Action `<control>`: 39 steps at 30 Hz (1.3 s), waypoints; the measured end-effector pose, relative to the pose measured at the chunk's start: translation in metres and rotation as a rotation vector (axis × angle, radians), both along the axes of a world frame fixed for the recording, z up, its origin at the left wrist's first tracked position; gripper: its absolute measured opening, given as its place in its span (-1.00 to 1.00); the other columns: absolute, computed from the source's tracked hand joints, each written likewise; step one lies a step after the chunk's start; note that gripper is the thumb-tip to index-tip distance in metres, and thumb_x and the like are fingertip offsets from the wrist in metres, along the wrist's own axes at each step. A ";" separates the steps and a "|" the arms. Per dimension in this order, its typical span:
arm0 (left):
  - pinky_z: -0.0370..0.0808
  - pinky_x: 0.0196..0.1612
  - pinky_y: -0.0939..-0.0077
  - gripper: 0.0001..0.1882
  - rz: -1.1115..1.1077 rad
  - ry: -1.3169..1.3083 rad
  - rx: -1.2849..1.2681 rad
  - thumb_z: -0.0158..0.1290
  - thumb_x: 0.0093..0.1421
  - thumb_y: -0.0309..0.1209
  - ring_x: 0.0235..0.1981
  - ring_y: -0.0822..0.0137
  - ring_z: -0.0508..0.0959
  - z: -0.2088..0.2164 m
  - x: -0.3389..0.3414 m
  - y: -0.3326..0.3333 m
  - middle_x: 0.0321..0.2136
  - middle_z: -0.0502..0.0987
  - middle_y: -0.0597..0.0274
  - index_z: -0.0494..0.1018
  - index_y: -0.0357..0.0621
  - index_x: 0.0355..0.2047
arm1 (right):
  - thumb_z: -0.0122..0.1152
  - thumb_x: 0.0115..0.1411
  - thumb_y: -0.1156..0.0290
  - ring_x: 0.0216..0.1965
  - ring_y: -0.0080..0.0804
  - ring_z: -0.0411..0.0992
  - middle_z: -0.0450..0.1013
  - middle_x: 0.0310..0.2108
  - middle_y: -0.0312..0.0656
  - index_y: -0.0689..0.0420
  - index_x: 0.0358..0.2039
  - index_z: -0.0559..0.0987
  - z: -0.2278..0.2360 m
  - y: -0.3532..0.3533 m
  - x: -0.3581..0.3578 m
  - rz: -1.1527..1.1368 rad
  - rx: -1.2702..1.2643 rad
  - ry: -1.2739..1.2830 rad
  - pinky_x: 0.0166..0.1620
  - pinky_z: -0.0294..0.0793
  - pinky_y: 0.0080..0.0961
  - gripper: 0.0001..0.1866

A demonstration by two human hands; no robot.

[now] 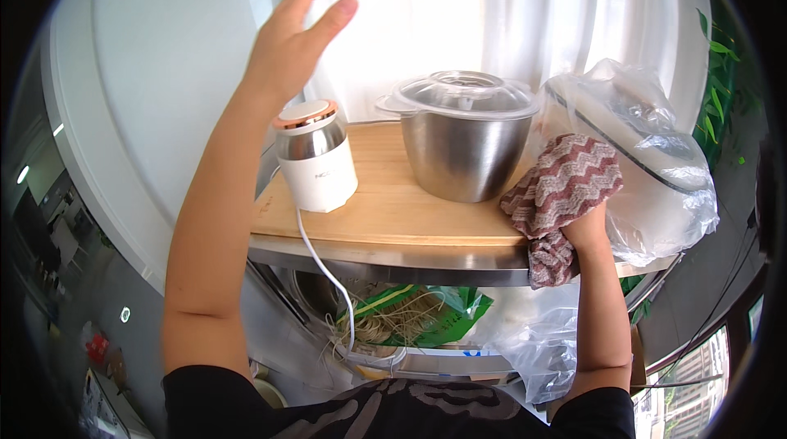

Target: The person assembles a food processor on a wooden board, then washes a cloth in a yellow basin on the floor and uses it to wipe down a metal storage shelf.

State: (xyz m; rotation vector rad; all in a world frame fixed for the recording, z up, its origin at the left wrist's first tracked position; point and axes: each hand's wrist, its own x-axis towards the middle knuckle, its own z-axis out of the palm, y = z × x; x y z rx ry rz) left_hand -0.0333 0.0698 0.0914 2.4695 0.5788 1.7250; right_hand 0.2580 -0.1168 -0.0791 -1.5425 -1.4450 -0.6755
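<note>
My left hand (299, 41) is raised at the upper left, thumb and fingers apart, with nothing in it. Just beneath its wrist stands a small white electric grinder (318, 172) with a steel band, a copper-coloured ring on its lid and a white cord. My right hand (584, 226) grips a brown and grey zigzag-patterned cloth (574, 177), which drapes over most of the fingers. Left of the cloth, a steel pot (463, 152) with a clear plastic lid (463, 96) sits upright on a wooden board (381, 218).
A bulky item wrapped in clear plastic (656, 177) occupies the right end of the counter. White curtains (434, 13) hang behind. On a shelf below lie a green package (451, 320) with dry strands and a crumpled plastic bag (541, 349). The grinder's cord (328, 275) hangs over the front edge.
</note>
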 end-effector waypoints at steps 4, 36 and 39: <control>0.05 0.15 0.20 0.03 0.029 -0.285 -0.198 0.19 -0.17 0.04 0.18 0.02 0.03 -0.060 -0.070 -0.001 0.12 0.02 -0.22 -0.08 -0.24 0.16 | 0.20 -0.12 0.42 -0.08 -0.15 0.29 0.35 -0.14 -0.05 0.21 -0.15 0.40 -0.001 -0.006 0.014 -0.041 0.000 -0.022 0.00 0.21 -0.31 -0.55; 0.46 -0.13 0.37 -0.30 -0.816 -0.457 -0.689 0.21 -0.17 -0.29 -0.17 0.27 0.43 -0.044 -0.044 -0.004 -0.22 0.39 0.10 0.19 -0.32 -0.05 | 0.24 -0.15 0.33 -0.22 -0.10 0.39 0.44 -0.28 -0.01 0.17 -0.28 0.51 0.092 -0.001 -0.020 0.138 -0.769 -0.013 -0.12 0.36 -0.38 -0.63; 0.42 -0.05 0.28 -0.42 -0.948 -0.462 -0.664 0.10 0.00 -0.29 -0.10 0.17 0.41 -0.010 -0.031 -0.009 -0.13 0.36 0.03 0.18 -0.31 -0.02 | 0.26 -0.28 0.26 -0.44 -0.06 0.43 0.47 -0.51 -0.03 0.22 -0.57 0.54 0.103 -0.009 -0.044 -0.457 -0.683 -0.267 -0.30 0.43 -0.31 -0.71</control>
